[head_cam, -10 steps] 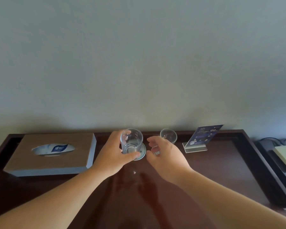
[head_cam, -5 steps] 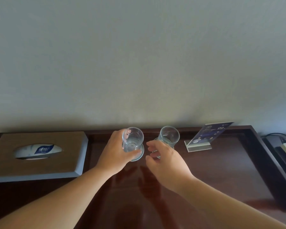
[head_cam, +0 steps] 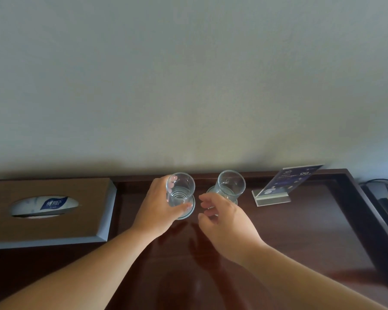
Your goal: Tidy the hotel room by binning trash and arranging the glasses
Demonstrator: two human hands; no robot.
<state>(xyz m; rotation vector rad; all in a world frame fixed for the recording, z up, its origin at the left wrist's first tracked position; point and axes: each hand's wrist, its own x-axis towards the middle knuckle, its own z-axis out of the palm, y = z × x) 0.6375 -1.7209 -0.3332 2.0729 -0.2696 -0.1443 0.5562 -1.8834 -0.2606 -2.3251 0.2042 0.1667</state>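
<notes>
Both forearms come in from the bottom of the frame over the glossy dark surface [head_cam: 300,238] and meet near its middle. The left hand [head_cam: 159,209] wraps thumb and fingers round the left glass [head_cam: 180,193], which stands upright over the left coaster [head_cam: 189,213]; whether its base is fully down cannot be told. The right hand [head_cam: 226,222] holds nothing, with its fingers apart and loosely bent, and sits just below and left of the right glass [head_cam: 231,186]. That glass is what the coming move likely turns on. It lies up and to the right of the fingertips, apart from them, long axis upright with the mouth towards the camera, on the right coaster [head_cam: 211,190], and the right hand is clearly the nearer one. The two glasses stand side by side with a narrow gap, so a reach has to come from the front or right. Room is open in the lower right. A tissue box [head_cam: 54,222] bounds the left and a tilted sign stand [head_cam: 285,186] sits near the right glass. Beyond them run the raised rim [head_cam: 354,198] and the wall [head_cam: 188,86].
</notes>
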